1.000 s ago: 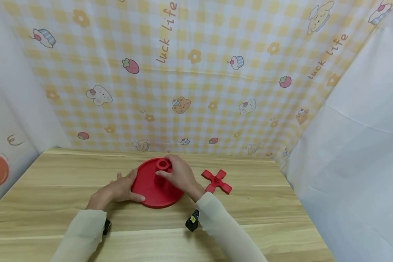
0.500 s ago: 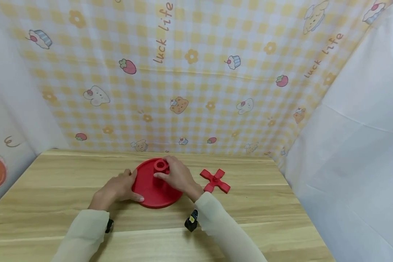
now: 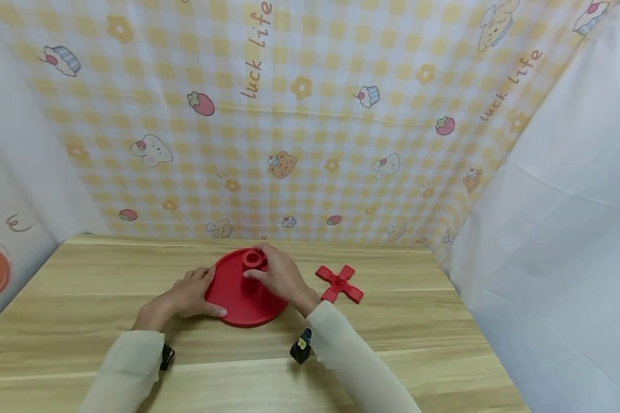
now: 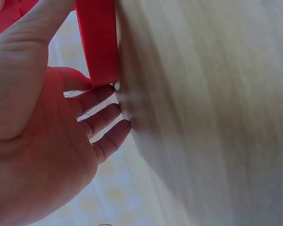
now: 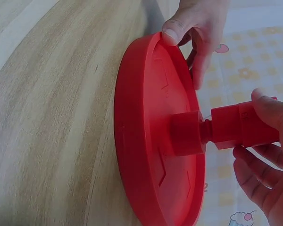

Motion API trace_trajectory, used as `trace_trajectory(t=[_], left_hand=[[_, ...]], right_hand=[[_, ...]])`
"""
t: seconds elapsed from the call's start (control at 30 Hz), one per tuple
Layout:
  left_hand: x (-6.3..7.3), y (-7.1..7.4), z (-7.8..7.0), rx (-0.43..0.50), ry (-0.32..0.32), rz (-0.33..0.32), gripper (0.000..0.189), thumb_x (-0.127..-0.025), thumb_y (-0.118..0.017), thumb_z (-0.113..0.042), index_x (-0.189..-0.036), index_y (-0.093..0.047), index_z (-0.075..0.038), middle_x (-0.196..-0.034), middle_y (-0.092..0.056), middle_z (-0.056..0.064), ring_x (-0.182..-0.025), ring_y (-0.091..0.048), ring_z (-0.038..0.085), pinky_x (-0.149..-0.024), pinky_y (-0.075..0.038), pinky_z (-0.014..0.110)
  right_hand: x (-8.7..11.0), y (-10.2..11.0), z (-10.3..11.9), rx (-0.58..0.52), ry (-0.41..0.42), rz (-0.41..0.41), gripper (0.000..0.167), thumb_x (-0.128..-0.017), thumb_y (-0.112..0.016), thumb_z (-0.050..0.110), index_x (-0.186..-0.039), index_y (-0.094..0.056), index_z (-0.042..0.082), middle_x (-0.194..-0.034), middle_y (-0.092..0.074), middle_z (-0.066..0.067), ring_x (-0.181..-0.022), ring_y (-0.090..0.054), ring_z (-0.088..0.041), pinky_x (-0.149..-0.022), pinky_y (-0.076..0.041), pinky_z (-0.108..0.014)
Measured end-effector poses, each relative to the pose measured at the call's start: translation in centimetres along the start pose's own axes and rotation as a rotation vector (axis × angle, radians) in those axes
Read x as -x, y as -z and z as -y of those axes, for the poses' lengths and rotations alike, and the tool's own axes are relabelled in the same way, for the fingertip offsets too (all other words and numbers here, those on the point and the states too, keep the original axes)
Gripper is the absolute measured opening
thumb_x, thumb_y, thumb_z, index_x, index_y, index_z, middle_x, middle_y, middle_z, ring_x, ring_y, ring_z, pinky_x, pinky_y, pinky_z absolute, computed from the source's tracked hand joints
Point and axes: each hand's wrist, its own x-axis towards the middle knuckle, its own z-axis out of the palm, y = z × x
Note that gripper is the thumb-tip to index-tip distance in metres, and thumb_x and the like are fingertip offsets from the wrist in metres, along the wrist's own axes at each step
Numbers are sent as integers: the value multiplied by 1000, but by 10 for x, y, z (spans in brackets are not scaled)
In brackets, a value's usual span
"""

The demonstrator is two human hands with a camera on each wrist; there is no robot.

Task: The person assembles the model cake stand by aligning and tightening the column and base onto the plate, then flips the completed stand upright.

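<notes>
A round red base (image 3: 229, 301) with a raised rim lies on the table, a short cylinder (image 5: 185, 134) standing at its centre. My left hand (image 3: 188, 295) holds the base's left edge, thumb on the near rim and fingers spread round the side. Above the centre, my right hand (image 3: 284, 278) grips a red cylindrical piece (image 5: 240, 125) with a ring-shaped top between thumb and fingers. In the right wrist view a narrow threaded neck (image 5: 206, 131) shows between this piece and the base's cylinder. How deep the thread sits is hidden.
A red cross-shaped part (image 3: 340, 284) with a small central peg lies on the wooden table (image 3: 418, 344), right of the base. Behind the table hangs a yellow checked cloth (image 3: 320, 132); a white cloth (image 3: 558, 229) hangs at the right.
The view has shifted slightly. My left fingers have resettled along the base's rim. My right hand keeps its grip on the cylindrical piece, nearly in place over the base; the cross-shaped part stays put.
</notes>
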Motion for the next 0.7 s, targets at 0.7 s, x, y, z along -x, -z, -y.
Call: trace_trajectory(t=[0.7], left_hand=[[-4, -2, 2, 9, 25, 29, 121, -75, -80, -57, -151, -17, 14, -151, -24, 35, -134, -22, 55, -108, -21, 71]], right_hand=[[-5, -4, 0, 72, -81, -61, 51, -82, -79, 47, -116, -61, 13, -100, -63, 2, -84, -57, -7, -69, -51, -16]])
